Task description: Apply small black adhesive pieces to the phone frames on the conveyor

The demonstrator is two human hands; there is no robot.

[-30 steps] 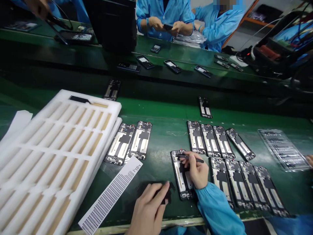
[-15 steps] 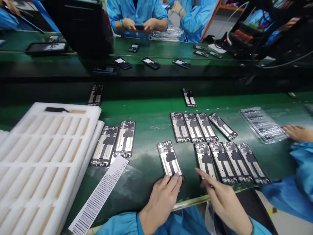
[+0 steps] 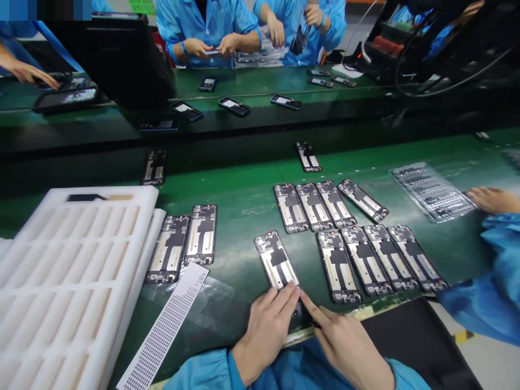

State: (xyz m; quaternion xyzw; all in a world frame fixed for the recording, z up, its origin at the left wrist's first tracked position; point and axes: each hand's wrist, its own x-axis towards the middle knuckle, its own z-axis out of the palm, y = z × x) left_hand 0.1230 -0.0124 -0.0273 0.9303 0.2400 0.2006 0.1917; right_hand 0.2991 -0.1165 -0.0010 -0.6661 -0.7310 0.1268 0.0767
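Left hand [image 3: 266, 333]: fingers [image 3: 280, 306] together and slightly curved, tips on the lower end of a phone frame [image 3: 276, 260]. Whether they grip the frame or only rest on it cannot be determined. Right hand [image 3: 345, 346]: index finger [image 3: 309, 309] extended, its tip just beside the same frame's lower corner, with the other fingers loosely curled. A small dark object [image 3: 315, 324] shows under that finger; its identity and any hold on it cannot be determined.

The frame lies flat on the green worktop [image 3: 239, 216], directly ahead of the fingers. Right of the fingers are eight more phone frames [image 3: 337, 265] in two rows of four. Left of the fingers lie a perforated white strip [image 3: 166, 327], two phone frames [image 3: 184, 244] and, further out, a white foam tray [image 3: 77, 281]. Far right of the fingers, a co-worker's hand [image 3: 493, 200] sits beside a clear plastic tray [image 3: 430, 192].
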